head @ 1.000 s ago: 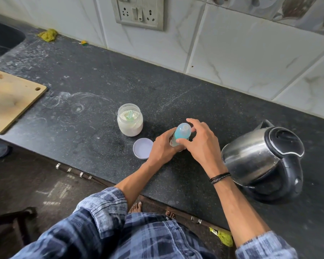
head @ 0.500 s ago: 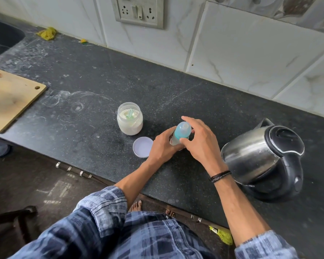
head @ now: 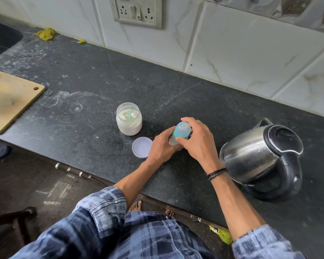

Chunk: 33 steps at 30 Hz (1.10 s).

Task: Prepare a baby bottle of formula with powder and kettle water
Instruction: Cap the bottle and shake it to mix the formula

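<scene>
The left hand (head: 163, 144) is gripping the lower part of the bottle (head: 181, 130), which is standing on the counter (head: 101, 81) between the round lid (head: 142, 147) and the kettle (head: 251, 157), while the right hand (head: 198, 143) is curling its fingers around the blue top. I think the top is being turned, so the lower hand should be keeping the bottle upright while the upper one is twisting evenly.

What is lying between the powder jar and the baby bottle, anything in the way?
Nothing visible. Only bare counter separates the powder jar from the bottle, gripped by the left hand and right hand. The loose lid lies nearer the counter's front edge, off that line.
</scene>
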Tool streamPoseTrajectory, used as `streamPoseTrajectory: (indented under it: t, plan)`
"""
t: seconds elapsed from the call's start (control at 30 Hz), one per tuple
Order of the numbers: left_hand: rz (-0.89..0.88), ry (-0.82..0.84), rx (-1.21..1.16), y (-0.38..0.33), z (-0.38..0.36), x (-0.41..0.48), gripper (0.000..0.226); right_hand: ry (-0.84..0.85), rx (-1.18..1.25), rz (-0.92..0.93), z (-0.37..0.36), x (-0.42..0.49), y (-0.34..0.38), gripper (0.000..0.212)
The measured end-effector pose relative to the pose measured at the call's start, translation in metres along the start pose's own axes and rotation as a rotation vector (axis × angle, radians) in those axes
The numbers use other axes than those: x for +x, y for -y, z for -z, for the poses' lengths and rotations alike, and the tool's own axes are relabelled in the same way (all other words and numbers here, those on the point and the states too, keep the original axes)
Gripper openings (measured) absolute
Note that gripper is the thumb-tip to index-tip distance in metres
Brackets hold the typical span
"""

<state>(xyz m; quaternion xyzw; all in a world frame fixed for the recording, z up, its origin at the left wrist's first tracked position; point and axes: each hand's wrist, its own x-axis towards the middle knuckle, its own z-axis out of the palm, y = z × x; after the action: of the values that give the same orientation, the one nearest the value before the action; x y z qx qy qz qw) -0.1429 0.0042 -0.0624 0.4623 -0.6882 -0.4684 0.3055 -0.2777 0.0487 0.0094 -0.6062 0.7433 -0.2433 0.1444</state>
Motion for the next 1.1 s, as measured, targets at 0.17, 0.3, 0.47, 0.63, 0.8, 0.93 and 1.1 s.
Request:
streamPoseTrajectory:
  t: [0.17,0.3,0.47,0.63,0.8,0.93,1.1]
  plan:
    - [-0.01,0.011,0.005,0.0,0.0,0.0,0.055,0.086,0.013,0.004,0.003,0.001,0.0,0.081]
    - [0.003,0.008,0.013,0.001,-0.001,0.0,0.051,0.037,0.017,0.007,-0.002,0.0,0.0,0.07]
    - [0.005,0.006,0.002,0.0,0.0,0.0,0.05,0.034,0.008,-0.034,-0.005,0.002,0.001,0.072]
    - [-0.006,0.009,-0.004,0.0,0.0,-0.001,0.047,0.073,0.025,0.012,-0.004,0.001,0.001,0.073]
    - [-0.011,0.007,0.003,-0.001,0.001,-0.001,0.045,0.014,0.055,-0.017,-0.009,-0.001,0.001,0.069]
    - [-0.016,0.013,-0.002,-0.002,0.001,-0.002,0.046,0.019,0.094,-0.031,-0.007,-0.002,0.001,0.075]
    - [-0.01,0.012,0.001,-0.002,0.001,-0.001,0.05,0.058,0.117,-0.004,-0.003,0.0,-0.001,0.073]
